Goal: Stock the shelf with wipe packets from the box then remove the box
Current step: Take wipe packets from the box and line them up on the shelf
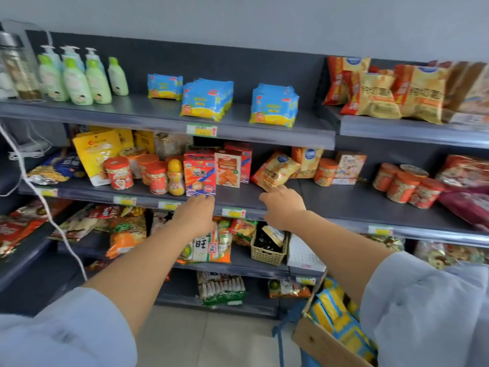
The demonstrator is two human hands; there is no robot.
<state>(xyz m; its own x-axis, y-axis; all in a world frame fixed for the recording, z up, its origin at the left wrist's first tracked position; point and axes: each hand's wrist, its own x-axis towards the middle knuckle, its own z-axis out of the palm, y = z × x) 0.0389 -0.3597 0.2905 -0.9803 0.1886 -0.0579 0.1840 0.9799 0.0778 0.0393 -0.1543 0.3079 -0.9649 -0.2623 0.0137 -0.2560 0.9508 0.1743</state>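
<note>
Blue-and-yellow wipe packets stand on the top shelf (148, 112) in three groups: a small one (164, 86) at the back, a row (207, 100) in the middle and another row (274, 105) to its right. More of the same packets (336, 311) fill the open cardboard box (315, 340) at the lower right. My left hand (197, 209) reaches out empty to the edge of the second shelf, just below a red snack carton (199, 172). My right hand (283, 205) is also empty, its index finger stretched towards a yellow snack bag (275, 172).
Green lotion bottles (76, 78) stand at the left of the top shelf and yellow chip bags (391, 94) at its right. The second shelf holds jars, cartons and bags. Below are snack packs and a beige basket (267, 254). A white cord (53, 221) hangs at left.
</note>
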